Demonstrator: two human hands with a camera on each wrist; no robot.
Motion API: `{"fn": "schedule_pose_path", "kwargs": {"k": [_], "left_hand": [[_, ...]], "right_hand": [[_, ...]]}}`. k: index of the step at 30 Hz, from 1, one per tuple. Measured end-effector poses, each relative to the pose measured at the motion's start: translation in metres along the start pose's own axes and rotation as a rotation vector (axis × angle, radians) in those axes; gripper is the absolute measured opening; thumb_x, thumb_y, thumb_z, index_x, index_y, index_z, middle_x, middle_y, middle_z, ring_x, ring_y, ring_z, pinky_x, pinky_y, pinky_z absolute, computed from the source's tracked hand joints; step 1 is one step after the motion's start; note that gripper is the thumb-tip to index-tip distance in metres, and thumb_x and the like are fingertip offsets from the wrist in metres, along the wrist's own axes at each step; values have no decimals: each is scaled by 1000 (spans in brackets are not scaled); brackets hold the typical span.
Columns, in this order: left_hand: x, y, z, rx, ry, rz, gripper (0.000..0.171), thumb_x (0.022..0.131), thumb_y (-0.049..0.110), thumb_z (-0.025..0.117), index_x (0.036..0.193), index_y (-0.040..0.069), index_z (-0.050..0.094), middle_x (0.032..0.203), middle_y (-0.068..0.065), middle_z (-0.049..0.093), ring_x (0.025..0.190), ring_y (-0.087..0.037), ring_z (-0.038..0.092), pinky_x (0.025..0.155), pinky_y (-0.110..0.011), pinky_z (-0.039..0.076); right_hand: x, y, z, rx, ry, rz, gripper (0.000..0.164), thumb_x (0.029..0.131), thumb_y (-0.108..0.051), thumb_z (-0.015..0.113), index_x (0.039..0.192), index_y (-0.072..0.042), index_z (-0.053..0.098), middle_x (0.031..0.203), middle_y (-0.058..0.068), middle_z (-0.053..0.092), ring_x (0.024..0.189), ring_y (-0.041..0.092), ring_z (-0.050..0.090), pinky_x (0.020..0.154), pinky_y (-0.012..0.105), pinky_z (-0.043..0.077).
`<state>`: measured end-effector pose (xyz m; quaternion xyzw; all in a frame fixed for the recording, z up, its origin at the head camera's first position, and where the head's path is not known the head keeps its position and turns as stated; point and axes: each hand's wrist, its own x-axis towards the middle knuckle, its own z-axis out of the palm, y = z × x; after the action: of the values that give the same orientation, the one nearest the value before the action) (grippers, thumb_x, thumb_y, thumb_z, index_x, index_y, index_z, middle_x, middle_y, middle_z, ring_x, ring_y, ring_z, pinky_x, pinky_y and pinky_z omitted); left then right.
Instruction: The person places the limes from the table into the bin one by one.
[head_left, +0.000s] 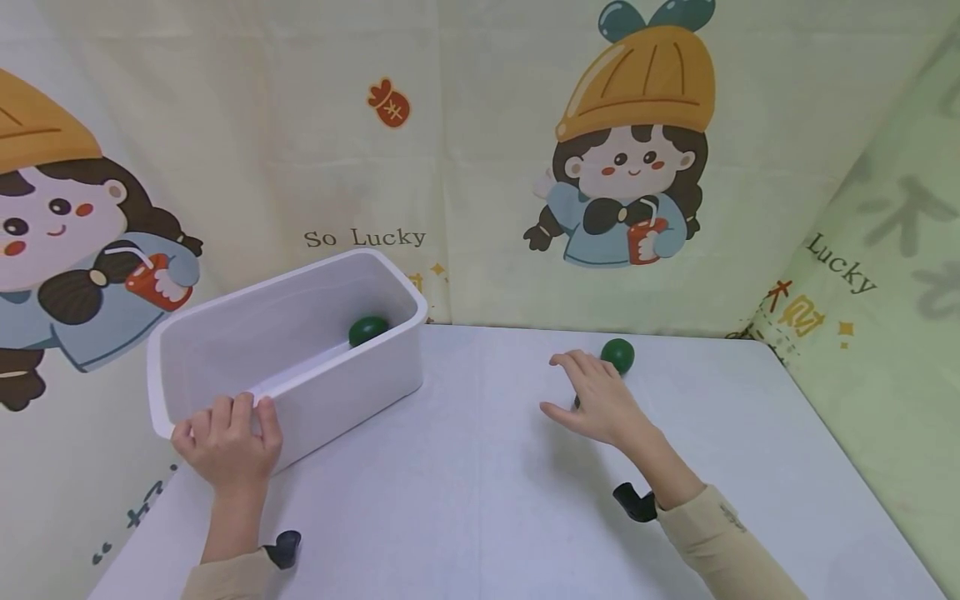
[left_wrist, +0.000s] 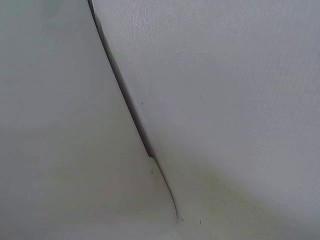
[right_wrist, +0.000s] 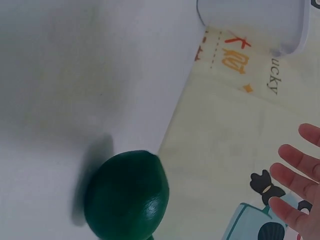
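My left hand grips the near-left rim of a long white plastic bin, fingers hooked over the edge. A dark green lime-like fruit lies inside the bin at its far end. On the right, my right hand hovers over the table with fingers spread, holding nothing. Just beyond it sits another green fruit. A dark bit of something shows beside the palm, mostly hidden by the hand. In the right wrist view a glossy green lime-like fruit with a pointed end lies on the table, apart from the fingers.
The white table ends at a cream cloth backdrop printed with cartoon figures, which also hangs at the right side. Black wrist-camera mounts stick out near both cuffs. The left wrist view shows only the bin wall and tabletop.
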<state>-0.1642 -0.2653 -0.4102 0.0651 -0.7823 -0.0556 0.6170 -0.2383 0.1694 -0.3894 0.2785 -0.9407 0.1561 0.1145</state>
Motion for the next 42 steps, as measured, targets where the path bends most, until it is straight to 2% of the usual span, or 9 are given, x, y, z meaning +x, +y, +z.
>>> {"fn": "schedule_pose_path", "kwargs": {"k": [10,18,32,42], "left_hand": [[0,-1,-1,-1,-27,1,48,87,37,40,84,-7,58,77,-26,55,72,-44,42,78,-57,26],[1,-1,1,-6,-19,4,47,87,36,40,83,-7,58,78,-26,55,72,-44,42,77,-57,27],[2,0,0,-19,-37,-9,44,85,33,42,84,-7,58,80,-27,57,73,-44,43,78,-58,27],[1,-2,1,-27,-56,-16,43,84,33,43,85,-7,59,81,-26,57,74,-44,43,79,-58,28]], "right_hand": [[-8,17,3,2,-33,45,58,79,-50,59,121,-13,46,119,6,49,110,29,46,92,48,32],[-14,33,8,-3,-41,52,57,78,-49,61,119,-11,46,117,8,49,110,31,47,93,55,31],[-26,67,18,17,-70,97,59,79,-46,62,121,-9,46,121,10,47,113,35,45,93,55,30],[-31,80,19,-2,-115,125,63,77,-45,63,124,-8,45,123,13,47,114,36,44,89,56,31]]}}
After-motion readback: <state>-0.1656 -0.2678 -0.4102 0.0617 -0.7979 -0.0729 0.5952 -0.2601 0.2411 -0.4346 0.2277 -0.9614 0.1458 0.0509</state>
